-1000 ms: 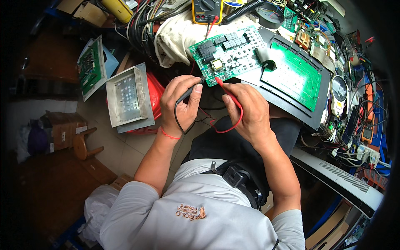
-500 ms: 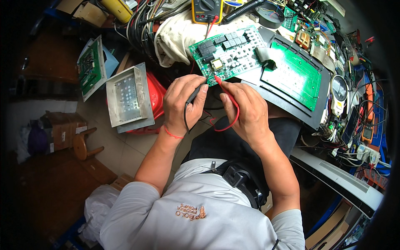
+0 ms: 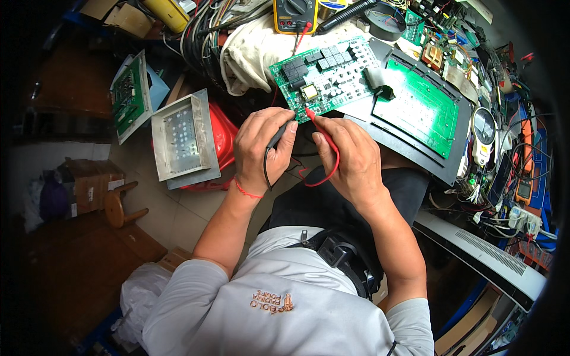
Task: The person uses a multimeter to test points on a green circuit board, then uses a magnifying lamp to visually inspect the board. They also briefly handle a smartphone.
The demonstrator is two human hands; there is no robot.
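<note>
My left hand (image 3: pixel 260 148) grips a black test probe (image 3: pixel 275 137), its tip at the lower left corner of a green circuit board (image 3: pixel 320 77) with black relays and a yellow transformer. My right hand (image 3: pixel 353 160) pinches a red test probe (image 3: pixel 325 130), its point on that board's lower edge, just right of the black one. Above the board is a yellow multimeter (image 3: pixel 295 15) with red and black leads. A second green board (image 3: pixel 415 110) rests on a dark panel at the right, near a grey ribbon cable (image 3: pixel 377 80).
At left are a metal enclosure (image 3: pixel 181 139) over a red object (image 3: pixel 221 133) and an upright board in a housing (image 3: pixel 127 95). A white cloth (image 3: pixel 249 53), cable bundles, a magnifier-like tool (image 3: pixel 484 133) and electronic clutter crowd the bench. A wooden stool (image 3: pixel 122 207) stands low left.
Since a second ago my left hand has shifted slightly up and right with the black probe. My right hand has edged slightly left. The last half second shows almost no movement.
</note>
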